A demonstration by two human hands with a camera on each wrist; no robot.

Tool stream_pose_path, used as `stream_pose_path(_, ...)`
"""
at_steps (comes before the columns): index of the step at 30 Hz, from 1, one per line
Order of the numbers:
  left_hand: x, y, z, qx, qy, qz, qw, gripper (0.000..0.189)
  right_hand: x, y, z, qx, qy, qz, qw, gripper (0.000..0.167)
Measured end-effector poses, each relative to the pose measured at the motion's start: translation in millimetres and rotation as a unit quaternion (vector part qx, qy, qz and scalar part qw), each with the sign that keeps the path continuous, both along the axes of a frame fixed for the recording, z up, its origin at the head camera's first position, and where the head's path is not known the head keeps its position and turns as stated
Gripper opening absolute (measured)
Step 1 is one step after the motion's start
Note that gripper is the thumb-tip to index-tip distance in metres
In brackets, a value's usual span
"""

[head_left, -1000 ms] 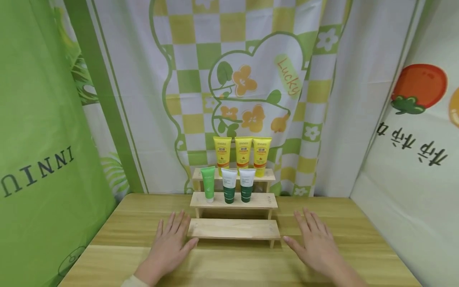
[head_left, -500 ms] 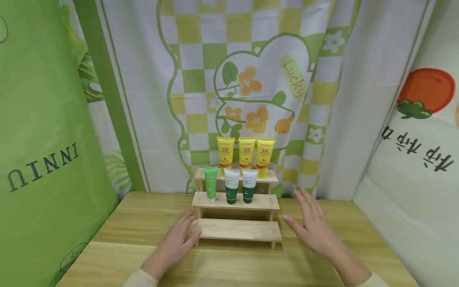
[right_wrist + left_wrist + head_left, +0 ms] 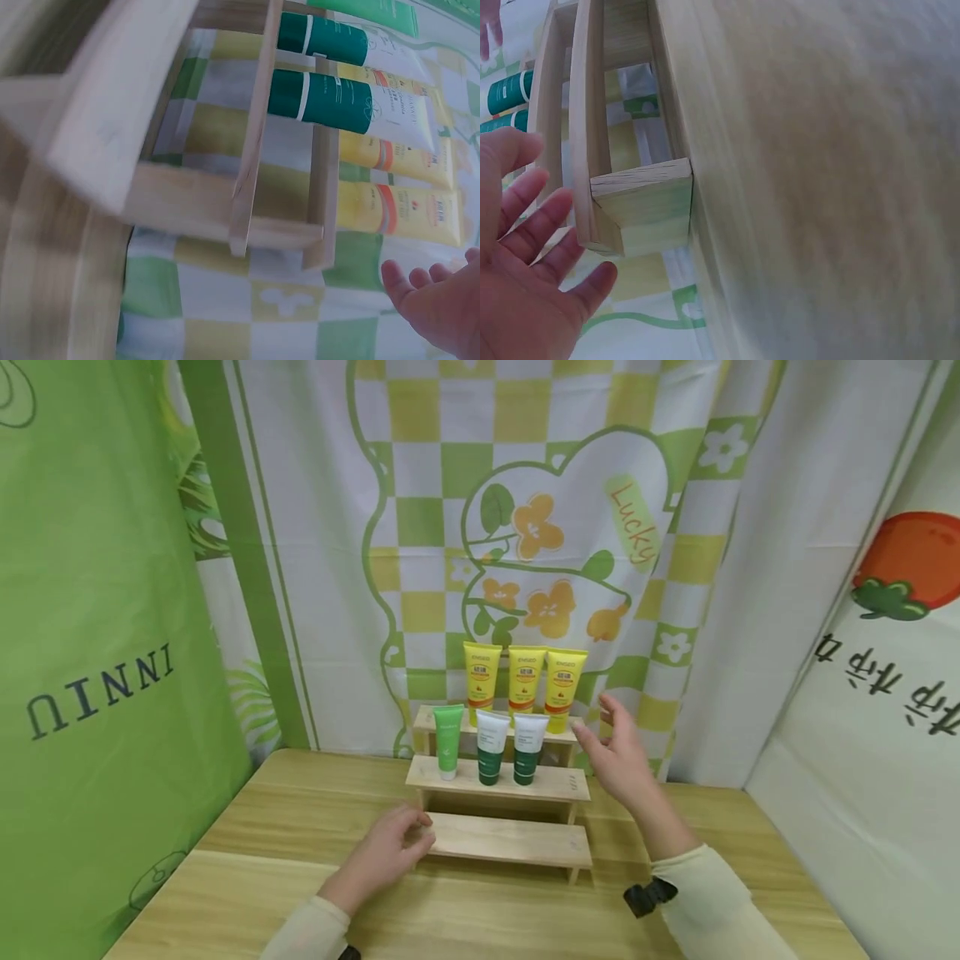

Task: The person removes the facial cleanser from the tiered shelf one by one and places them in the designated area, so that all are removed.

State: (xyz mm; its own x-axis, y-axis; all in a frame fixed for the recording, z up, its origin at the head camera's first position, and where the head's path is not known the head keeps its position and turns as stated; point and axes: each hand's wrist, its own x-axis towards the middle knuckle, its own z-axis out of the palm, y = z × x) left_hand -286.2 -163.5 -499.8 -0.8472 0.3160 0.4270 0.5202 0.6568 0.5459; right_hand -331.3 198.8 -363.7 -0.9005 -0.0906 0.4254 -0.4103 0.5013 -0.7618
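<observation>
A three-step wooden rack [image 3: 510, 841] stands on the table. On its top step are three yellow tubes [image 3: 482, 677]. The middle step bears a light green tube [image 3: 447, 742] and two white-and-dark-green tubes [image 3: 491, 747]. My left hand [image 3: 384, 852], fingers loosely bent, is at the left end of the bottom step and holds nothing. In the left wrist view its fingers spread beside the rack's end. My right hand [image 3: 618, 760] is raised near the right end of the top step, close to the rightmost yellow tube [image 3: 401, 213], fingers loosely bent and nothing between them.
The wooden table [image 3: 255, 852] extends around the rack. Behind it hangs a checkered curtain [image 3: 420, 527], with a green curtain [image 3: 90, 610] on the left and a white one with fruit prints [image 3: 847, 735] on the right.
My right hand has risen from beside the bottom step toward the right end of the top step. My left hand has shifted slightly right to the bottom step, its fingers bending.
</observation>
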Motion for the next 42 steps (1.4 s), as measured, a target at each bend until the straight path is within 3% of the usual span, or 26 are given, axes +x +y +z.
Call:
stream_pose_path(4,-1.9,-1.0,-2.3,0.039,-0.059,-0.01,0.9974,0.023,-22.1,-9.2,5.7,-0.049,-0.004,-0.013,0.9987,0.078)
stream_pose_path(8,-4.0,-3.3,-5.0,0.12,-0.124,0.001,0.985,0.028,-41.3,-12.7,10.5,-0.092,-0.011,-0.023,0.9954,0.077)
stream_pose_path(11,-5.1,-5.3,-8.2,0.152,-0.145,0.018,0.9775,0.026,-53.4,-15.3,12.7,-0.129,-0.022,-0.029,0.9909,0.077)
stream_pose_path(16,-3.9,-7.4,-14.7,0.165,-0.153,0.032,0.9739,0.02,-67.6,-20.5,10.9,-0.183,-0.032,-0.028,0.9821,0.074)
stream_pose_path(25,-7.4,-5.1,-18.2,0.182,-0.156,0.042,0.9699,0.021,-80.7,-25.0,6.0,-0.225,-0.053,-0.018,0.9729,0.064)
stream_pose_path(33,-8.3,-2.3,-12.2,0.165,-0.161,0.054,0.9717,0.024,-83.2,-26.5,6.0,-0.239,-0.035,-0.041,0.9696,0.06)
stream_pose_path(42,-7.7,-2.4,-13.9,0.16,-0.147,0.055,0.9746,0.022,-80.0,-22.6,6.3,-0.258,-0.016,-0.051,0.9648,0.056)
